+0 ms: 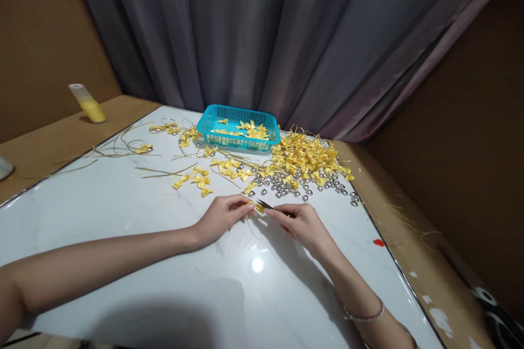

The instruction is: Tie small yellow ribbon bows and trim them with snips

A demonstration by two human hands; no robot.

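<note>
Pinched in the fingertips of my left hand [221, 219] is a small yellow ribbon bow [260, 209], partly hidden by the fingers. A thin loose strand hangs below it over the white table. My right hand [305, 225] is closed around small scissors [266, 204] with dark pointed blades, whose tips lie right at the bow. Their handles are mostly hidden in the palm. Just beyond my hands lie scattered silver heart-shaped pieces [282, 185] and several loose yellow bows [200, 179].
A turquoise basket [245, 144] holding yellow bows stands at the back of the white table [172, 289]. Right of it is a large heap of yellow bows [307, 152]. Gold cords [164, 173] lie at left. A yellow thread spool [92, 109] stands far left; a red scrap [379, 242] lies right.
</note>
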